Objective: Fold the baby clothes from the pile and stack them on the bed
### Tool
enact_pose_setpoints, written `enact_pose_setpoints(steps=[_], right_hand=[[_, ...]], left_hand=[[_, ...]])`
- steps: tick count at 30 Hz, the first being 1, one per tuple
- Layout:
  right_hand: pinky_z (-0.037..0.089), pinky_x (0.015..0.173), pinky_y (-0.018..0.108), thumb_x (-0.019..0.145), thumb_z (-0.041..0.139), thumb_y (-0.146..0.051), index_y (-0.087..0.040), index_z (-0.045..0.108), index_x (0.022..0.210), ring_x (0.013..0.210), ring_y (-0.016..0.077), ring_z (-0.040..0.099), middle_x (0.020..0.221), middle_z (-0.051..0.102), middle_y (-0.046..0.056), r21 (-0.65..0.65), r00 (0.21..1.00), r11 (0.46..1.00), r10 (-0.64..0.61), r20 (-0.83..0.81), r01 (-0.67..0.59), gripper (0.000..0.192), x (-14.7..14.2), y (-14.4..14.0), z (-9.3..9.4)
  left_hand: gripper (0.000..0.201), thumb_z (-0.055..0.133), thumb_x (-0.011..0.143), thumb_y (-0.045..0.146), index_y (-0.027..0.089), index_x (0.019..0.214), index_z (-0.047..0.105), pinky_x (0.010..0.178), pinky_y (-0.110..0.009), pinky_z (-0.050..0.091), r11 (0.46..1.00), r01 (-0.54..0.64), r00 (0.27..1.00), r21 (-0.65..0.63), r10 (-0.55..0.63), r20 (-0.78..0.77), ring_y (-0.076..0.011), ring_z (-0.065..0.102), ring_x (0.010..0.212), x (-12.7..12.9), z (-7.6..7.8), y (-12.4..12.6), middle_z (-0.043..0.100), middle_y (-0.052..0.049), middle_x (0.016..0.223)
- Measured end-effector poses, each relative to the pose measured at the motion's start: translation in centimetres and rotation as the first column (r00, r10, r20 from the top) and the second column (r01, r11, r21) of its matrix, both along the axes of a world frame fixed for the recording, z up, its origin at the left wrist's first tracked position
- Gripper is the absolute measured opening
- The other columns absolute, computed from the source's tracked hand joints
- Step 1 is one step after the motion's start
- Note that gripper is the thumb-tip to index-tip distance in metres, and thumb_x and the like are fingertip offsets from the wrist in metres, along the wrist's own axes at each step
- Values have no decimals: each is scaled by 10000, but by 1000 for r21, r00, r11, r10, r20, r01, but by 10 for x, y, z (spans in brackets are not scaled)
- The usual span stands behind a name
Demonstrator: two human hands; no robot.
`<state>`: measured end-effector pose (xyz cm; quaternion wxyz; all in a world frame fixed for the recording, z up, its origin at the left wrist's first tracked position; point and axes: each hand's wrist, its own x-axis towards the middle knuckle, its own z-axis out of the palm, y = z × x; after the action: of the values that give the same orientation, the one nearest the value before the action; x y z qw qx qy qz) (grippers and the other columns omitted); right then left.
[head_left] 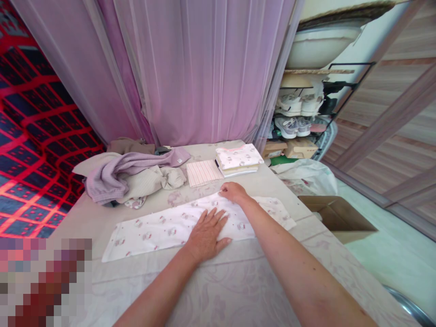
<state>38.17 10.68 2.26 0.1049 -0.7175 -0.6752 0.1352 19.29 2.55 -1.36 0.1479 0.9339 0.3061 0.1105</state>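
Note:
A white garment (pixel 150 230) with a small cartoon print, perhaps trousers, lies in a long folded strip across the patterned sheet (pixel 218 290). My left hand (pixel 208 234) rests flat on its middle with the fingers spread. Just beyond, my right hand (pixel 234 192) has its fingers drawn together at the far edge of the strip, pinching the fabric. My right forearm crosses over the strip and hides part of its right half. Behind my hands are a folded striped cloth (pixel 204 173) and a stack of folded printed clothes (pixel 240 156).
Loose clothes, with a mauve garment (pixel 112 175) on top, are heaped at the left. Purple curtains (pixel 190 68) hang behind the bed. To the right stand a shoe rack (pixel 296 109) and a cardboard box (pixel 340 213) on the floor beside a plastic bag (pixel 306 175).

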Motion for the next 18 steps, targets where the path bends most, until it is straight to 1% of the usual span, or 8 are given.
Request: enact_pose_setpoints(steps=[4, 6, 8, 10, 12, 15, 16, 18], right_hand=[[410, 732, 254, 874, 520, -345, -232, 683, 941, 878, 159, 609, 975, 698, 12, 86, 998, 994, -63, 4, 62, 209, -2, -4, -15], [407, 775, 266, 884, 510, -344, -223, 673, 944, 907, 169, 600, 986, 687, 28, 151, 997, 986, -79, 4, 78, 212, -3, -6, -21], [408, 796, 271, 876, 528, -328, -221, 664, 986, 907, 174, 599, 970, 687, 30, 193, 997, 978, -74, -9, 74, 204, -4, -8, -23], [409, 813, 279, 874, 531, -289, -214, 647, 1058, 917, 182, 598, 978, 689, 37, 216, 999, 975, -48, -11, 49, 230, -7, -12, -21], [403, 847, 291, 895, 487, -253, -205, 640, 1086, 955, 191, 589, 1013, 684, 52, 278, 1000, 961, 2, 6, -4, 250, -11, -19, -19], [392, 896, 291, 923, 410, -229, -201, 667, 1011, 986, 185, 574, 1031, 677, 59, 378, 992, 918, 126, 17, -123, 274, -15, -33, -23], [391, 904, 286, 917, 411, -220, -200, 675, 981, 980, 182, 573, 1022, 680, 57, 383, 987, 911, 162, 14, -155, 273, -15, -37, -26], [393, 914, 289, 888, 434, -189, -197, 689, 931, 974, 187, 574, 1017, 684, 59, 355, 984, 918, 179, 20, -175, 258, -13, -42, -33]], left_hand=[[627, 369, 900, 600, 278, 1437, 360, 1156, -554, 110, 1000, 5, 999, -14, -6, -40, -303, 231, 1415, 1, -3, -3, 333, -51, 1522], [630, 364, 899, 607, 277, 1436, 361, 1154, -562, 109, 1000, 3, 999, -14, -3, -38, -305, 233, 1414, 0, -2, -2, 331, -46, 1523], [633, 353, 899, 619, 284, 1436, 358, 1157, -557, 110, 1000, -3, 1000, -16, 2, -26, -297, 235, 1414, -1, -1, -2, 329, -35, 1525], [634, 340, 899, 627, 288, 1433, 360, 1158, -549, 116, 1000, -7, 1000, -23, 6, -21, -291, 243, 1411, -1, 0, -2, 334, -29, 1523], [637, 341, 896, 630, 280, 1427, 373, 1154, -554, 128, 999, -13, 1000, -30, 13, -24, -296, 259, 1404, -1, 2, -3, 357, -35, 1511], [636, 379, 887, 617, 265, 1417, 390, 1145, -565, 149, 999, -21, 1000, -30, 21, -10, -307, 291, 1389, 1, 3, -5, 399, -49, 1486], [630, 400, 883, 607, 261, 1410, 401, 1143, -566, 157, 999, -23, 1000, -30, 23, 1, -307, 303, 1384, 2, 3, -5, 415, -50, 1476], [591, 435, 881, 575, 252, 1376, 447, 1146, -547, 175, 999, -28, 999, -32, 29, 32, -293, 335, 1369, 0, 4, -7, 459, -48, 1445]])
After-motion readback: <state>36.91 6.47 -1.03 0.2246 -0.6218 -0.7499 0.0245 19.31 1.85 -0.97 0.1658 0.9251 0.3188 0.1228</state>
